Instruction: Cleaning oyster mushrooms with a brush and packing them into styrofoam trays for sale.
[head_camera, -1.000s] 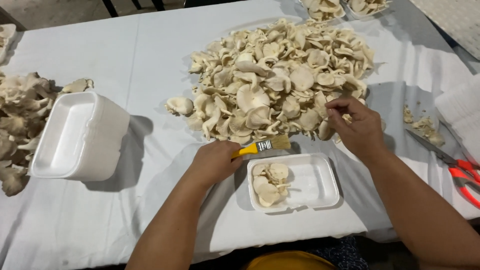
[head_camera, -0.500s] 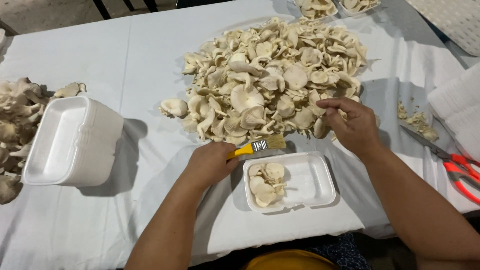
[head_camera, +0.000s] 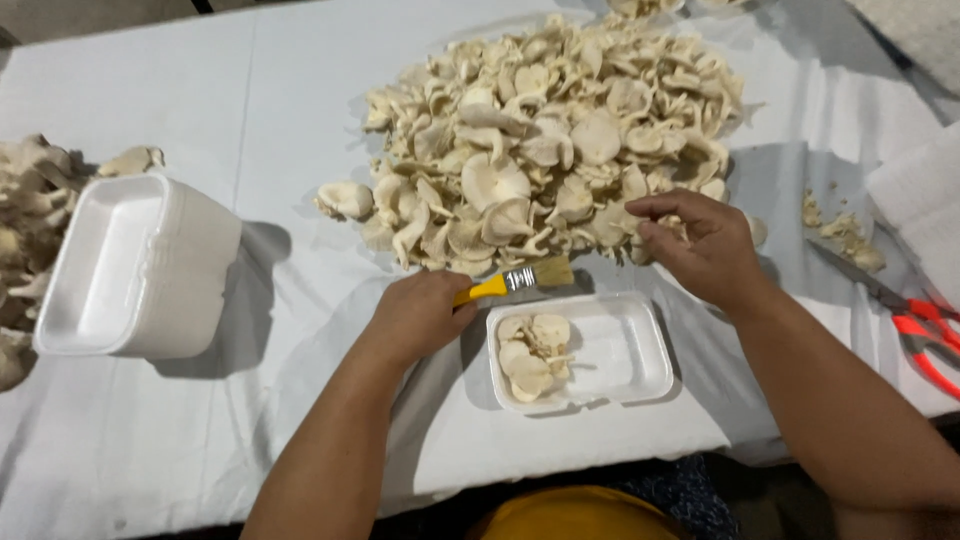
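My left hand (head_camera: 418, 315) grips a small brush (head_camera: 515, 280) with a yellow handle, its bristles pointing right above a white foam tray (head_camera: 630, 355). A few pale mushrooms (head_camera: 530, 355) lie in the tray's left end. My right hand (head_camera: 700, 245) reaches into the near edge of a big heap of oyster mushrooms (head_camera: 545, 140) on the white cloth, fingers curled around a piece there. Whether a mushroom is lifted cannot be seen.
A stack of white foam trays (head_camera: 130, 265) stands at the left, with more mushrooms (head_camera: 30, 220) behind it at the table's left edge. Red-handled scissors (head_camera: 905, 315) and mushroom scraps (head_camera: 840, 230) lie at the right. The table's near edge runs below the tray.
The view has shifted slightly. My right hand stays at the heap's edge with fingers working among the mushrooms. My left hand and the brush have hardly moved.
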